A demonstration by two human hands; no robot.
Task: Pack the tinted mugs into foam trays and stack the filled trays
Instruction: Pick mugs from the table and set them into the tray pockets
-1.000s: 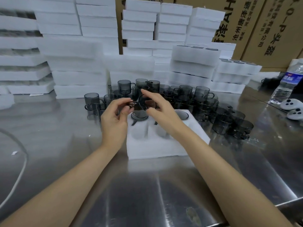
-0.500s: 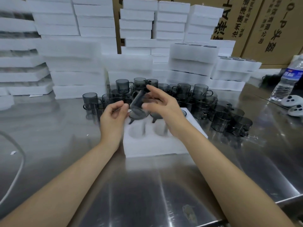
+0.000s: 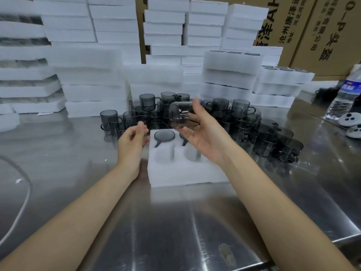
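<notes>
- Where the steel worktop (image 3: 175, 222) runs off to the left, a pale cable (image 3: 24, 200) curves over it, with white foam stacks (image 3: 88, 90) piled behind.
- The left hand (image 3: 132, 141) hovers just beside the tray's back left corner, its fingers loosely curled and nothing in it.
- The tray (image 3: 181, 173) lies flat in the middle of the worktop. A seated mug (image 3: 164, 135) fills its back left pocket, and the two front pockets in view show bare foam.
- The held mug (image 3: 180, 116) lies tipped on its side in the air above the tray's back row.
- The right hand (image 3: 203, 137), palm up, grips that mug with the thumb below and the fingers above.
- Loose mugs (image 3: 240, 112) crowd the worktop behind and to the right of the tray.
- Filled trays (image 3: 230, 63) sit stacked at the back right, in front of cardboard boxes (image 3: 322, 26).
- A water bottle (image 3: 343, 98) and two white controllers (image 3: 349, 119) sit at the far right edge.
</notes>
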